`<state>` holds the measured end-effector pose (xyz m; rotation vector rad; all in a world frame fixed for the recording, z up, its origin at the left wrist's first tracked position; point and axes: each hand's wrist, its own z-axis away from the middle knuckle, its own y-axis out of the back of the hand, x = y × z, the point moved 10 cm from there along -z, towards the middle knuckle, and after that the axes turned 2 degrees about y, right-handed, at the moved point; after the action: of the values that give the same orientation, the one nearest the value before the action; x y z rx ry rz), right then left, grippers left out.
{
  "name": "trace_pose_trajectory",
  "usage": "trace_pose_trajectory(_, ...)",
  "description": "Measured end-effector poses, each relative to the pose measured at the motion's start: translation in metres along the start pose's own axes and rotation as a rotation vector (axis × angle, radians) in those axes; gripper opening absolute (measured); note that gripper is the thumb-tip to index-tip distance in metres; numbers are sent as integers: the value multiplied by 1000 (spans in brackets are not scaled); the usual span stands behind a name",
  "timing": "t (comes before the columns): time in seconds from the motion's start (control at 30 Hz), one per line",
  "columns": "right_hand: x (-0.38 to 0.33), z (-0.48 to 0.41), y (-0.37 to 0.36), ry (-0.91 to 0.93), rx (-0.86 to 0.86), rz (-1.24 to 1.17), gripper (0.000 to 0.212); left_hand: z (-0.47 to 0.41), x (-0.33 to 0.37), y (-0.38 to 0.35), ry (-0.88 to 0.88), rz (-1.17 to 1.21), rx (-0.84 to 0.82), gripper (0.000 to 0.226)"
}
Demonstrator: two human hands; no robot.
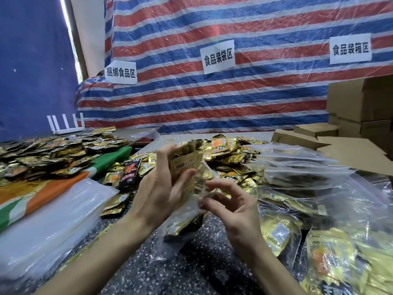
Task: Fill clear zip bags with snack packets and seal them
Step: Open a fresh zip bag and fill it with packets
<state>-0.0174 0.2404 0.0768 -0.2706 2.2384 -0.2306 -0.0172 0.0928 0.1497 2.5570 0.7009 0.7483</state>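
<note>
My left hand (161,188) grips a stack of gold snack packets (185,165), held upright above the table's middle. Just right of it, my right hand (231,207) pinches the mouth of a clear zip bag (182,222) that hangs down with a few gold packets inside. The stack sits at the bag's opening. A heap of loose gold and orange packets (229,154) lies behind my hands.
Filled clear bags (297,201) pile up at the right. A stack of empty clear bags (49,226) lies at the left on an orange-green sack (42,190). Dark packets (53,152) cover the far left. Cardboard boxes (357,107) stand at the right. A white router (66,126) sits behind.
</note>
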Motion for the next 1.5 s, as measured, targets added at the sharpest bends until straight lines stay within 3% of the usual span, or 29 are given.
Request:
trace_pose_trajectory(0.27, -3, 0, 2, 5, 13, 13, 26, -5, -21, -25, 326, 148, -483, 29)
trace_pose_trajectory(0.43, -5, 0, 1, 5, 0, 48, 24, 12, -34, -29, 578, 5, -681, 28)
trace_pose_trajectory(0.53, -4, 0, 1, -14, -5, 58, 24, 4, -35, -16, 602, -39, -591, 33)
trace_pose_trajectory(0.7, 0, 2, -5, -83, -36, 36, 27, -21, -18, 13, 365, -192, -303, 34)
trace_pose_trajectory(0.8, -3, -2, -9, -94, -33, 58, 28, -18, -18, 6, 341, -253, -372, 39)
trace_pose_trajectory(0.97, -6, -6, -11, -126, -3, 147, 35, -12, -38, 3, 586, -166, -637, 45)
trace_pose_trajectory(1.03, -8, -6, -9, -158, 6, 72, 39, -15, -38, 10, 604, -116, -642, 45)
trace_pose_trajectory(1.13, -14, -7, -8, -178, -44, 41, 44, -26, -38, 26, 630, 45, -509, 48)
trace_pose_trajectory(1.23, -32, -11, -14, -62, -139, 220, 37, -37, -34, 35, 573, 170, -379, 46)
trace_pose_trajectory(1.43, -55, -31, -9, 207, -129, 1026, 75, -44, -23, 26, 439, 246, -324, 36)
trace_pose_trajectory(1.5, -52, -37, -5, 180, -122, 1090, 77, -41, -17, 21, 385, 262, -368, 33)
